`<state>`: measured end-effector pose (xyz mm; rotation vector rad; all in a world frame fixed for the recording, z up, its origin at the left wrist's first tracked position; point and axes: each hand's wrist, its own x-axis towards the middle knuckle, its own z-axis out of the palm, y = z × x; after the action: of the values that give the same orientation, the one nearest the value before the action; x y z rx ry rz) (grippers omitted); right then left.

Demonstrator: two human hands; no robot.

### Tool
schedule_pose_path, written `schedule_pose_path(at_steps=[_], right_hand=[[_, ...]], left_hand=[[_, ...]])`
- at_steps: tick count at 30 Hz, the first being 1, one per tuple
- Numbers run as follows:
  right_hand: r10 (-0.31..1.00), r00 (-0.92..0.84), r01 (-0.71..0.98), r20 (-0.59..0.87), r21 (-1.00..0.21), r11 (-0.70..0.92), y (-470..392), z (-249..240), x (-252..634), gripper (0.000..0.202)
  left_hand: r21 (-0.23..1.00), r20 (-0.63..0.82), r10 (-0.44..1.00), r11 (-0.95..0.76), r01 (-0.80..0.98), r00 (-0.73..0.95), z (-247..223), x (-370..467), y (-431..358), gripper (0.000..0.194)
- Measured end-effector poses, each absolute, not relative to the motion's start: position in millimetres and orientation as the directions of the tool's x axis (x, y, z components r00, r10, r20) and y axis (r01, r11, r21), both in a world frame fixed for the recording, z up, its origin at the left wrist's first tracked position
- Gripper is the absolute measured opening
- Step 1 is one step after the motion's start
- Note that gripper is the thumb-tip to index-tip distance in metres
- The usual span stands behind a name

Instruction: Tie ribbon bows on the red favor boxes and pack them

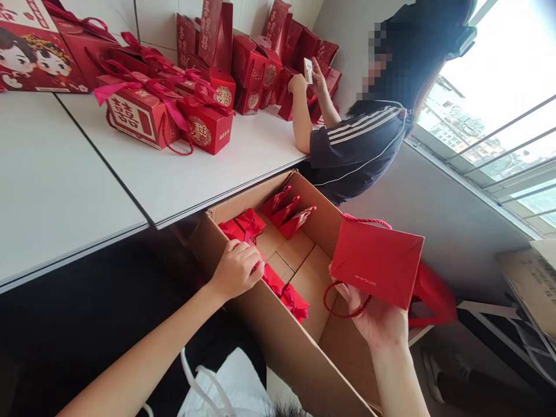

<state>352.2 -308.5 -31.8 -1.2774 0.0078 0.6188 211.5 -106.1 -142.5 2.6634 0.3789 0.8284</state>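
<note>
My right hand (382, 321) holds a red gift box (377, 258) above the right side of an open cardboard box (295, 341). Its plain underside faces me, and twisted red cords hang at its top and lower left. My left hand (238, 269) is closed over the near left edge of the cardboard box, by the red boxes with ribbons inside. Several red boxes (249, 223) lie along the left wall, and red bags (289, 211) lean at the far end. What my left fingers grip is partly hidden.
A white table (256, 145) at the upper left bears several red gift boxes (143, 110) with ribbons. Behind it a person (356, 139) in a dark striped shirt handles a small card (308, 70). Another carton (530, 284) stands at the right.
</note>
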Motion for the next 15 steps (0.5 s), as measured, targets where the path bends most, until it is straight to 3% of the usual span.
schedule_pose_path(at_steps=[3,6,8,10,12,15], right_hand=[[0.372,0.899,-0.276,-0.23,-0.958,0.074,-323.0,-36.5,354.2,0.052],[0.386,0.92,0.027,-0.073,-0.969,-0.247,-345.5,-46.2,362.8,0.067],[0.459,0.888,0.247,-0.034,-0.806,-0.538,-361.6,-54.3,370.4,0.081],[0.529,0.847,0.408,-0.058,-0.567,-0.715,-376.2,-64.1,377.7,0.085],[0.583,0.804,0.501,-0.119,-0.393,-0.771,-388.9,-76.8,383.1,0.081],[0.628,0.73,0.555,-0.271,-0.3,-0.775,-404.7,-101.0,383.7,0.077]], left_hand=[[0.339,0.57,0.304,-0.933,0.119,0.763,-145.7,210.8,-104.1,0.023],[0.327,0.587,0.297,-0.938,0.115,0.753,-146.6,210.5,-103.3,0.023],[0.332,0.587,0.302,-0.936,0.116,0.751,-146.9,210.3,-103.8,0.023],[0.353,0.58,0.313,-0.929,0.114,0.752,-147.4,210.2,-104.6,0.023],[0.387,0.561,0.327,-0.916,0.108,0.76,-148.1,210.4,-105.4,0.023],[0.419,0.539,0.341,-0.902,0.106,0.77,-149.3,210.7,-105.4,0.024]])
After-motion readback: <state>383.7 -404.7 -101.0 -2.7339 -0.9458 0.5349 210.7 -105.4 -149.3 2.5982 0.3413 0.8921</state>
